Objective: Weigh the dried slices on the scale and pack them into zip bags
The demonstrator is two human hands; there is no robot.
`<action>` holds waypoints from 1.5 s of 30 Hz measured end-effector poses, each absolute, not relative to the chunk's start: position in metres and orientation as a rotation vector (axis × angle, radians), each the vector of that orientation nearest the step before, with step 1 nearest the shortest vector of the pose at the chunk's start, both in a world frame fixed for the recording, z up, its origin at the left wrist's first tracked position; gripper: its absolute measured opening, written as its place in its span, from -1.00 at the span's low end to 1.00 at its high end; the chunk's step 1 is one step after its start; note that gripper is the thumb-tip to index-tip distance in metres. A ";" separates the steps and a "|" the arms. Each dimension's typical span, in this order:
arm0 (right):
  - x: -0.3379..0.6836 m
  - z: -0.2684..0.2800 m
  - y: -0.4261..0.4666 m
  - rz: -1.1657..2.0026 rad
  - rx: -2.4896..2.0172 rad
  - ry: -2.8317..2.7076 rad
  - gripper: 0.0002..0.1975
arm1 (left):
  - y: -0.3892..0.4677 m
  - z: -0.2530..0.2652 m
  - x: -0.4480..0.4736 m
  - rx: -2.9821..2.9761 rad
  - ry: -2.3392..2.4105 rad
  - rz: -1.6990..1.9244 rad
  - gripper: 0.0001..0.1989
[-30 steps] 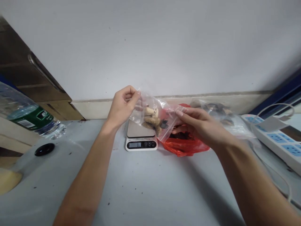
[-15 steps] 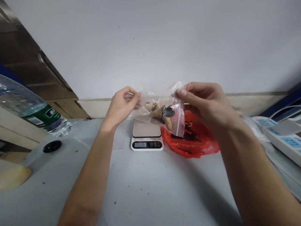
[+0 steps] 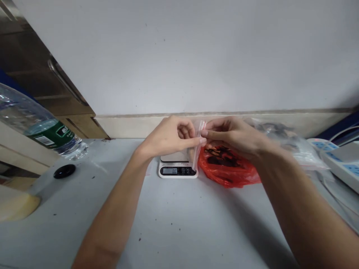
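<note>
Both hands pinch the edge of a clear zip-lock bag with a red line along its seal. My left hand has its thumb and fingers closed on the bag and covers most of it, so only a bit of its tan contents shows. My right hand grips the seal just beside the left thumb. Beneath the hands is a small white digital scale whose display appears to read 0.0. A red plastic bag with dark dried pieces in it lies right of the scale, under my right hand.
A water bottle with a green label leans in at the left, above a black round object. Behind my right wrist lies a clear bag with dark pieces. A power strip sits at the right edge; a wall stands behind.
My left hand has moved right along the zip-lock bag to meet my right hand at the seal. The hands are slightly lower, and the bag's contents are now mostly hidden.
</note>
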State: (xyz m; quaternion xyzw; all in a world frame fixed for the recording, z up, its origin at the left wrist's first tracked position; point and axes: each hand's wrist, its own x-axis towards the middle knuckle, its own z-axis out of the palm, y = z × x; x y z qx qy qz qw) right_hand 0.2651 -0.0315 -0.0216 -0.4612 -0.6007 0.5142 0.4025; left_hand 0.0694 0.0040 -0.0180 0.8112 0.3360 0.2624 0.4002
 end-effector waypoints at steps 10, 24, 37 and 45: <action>0.260 -0.027 -0.026 1.227 -1.202 -1.522 -0.55 | 0.006 -0.015 0.068 2.057 0.829 0.585 -0.79; 0.262 -0.016 -0.031 0.759 -1.535 -1.618 -0.83 | 0.001 -0.011 0.073 1.999 1.210 0.878 -0.86; 0.254 -0.007 -0.049 0.686 -1.724 -1.852 -0.73 | -0.008 -0.023 0.088 2.263 0.927 1.159 -0.90; 0.283 -0.005 -0.050 0.634 -1.418 -1.957 -0.13 | 0.016 -0.032 0.085 1.875 1.077 1.516 -0.78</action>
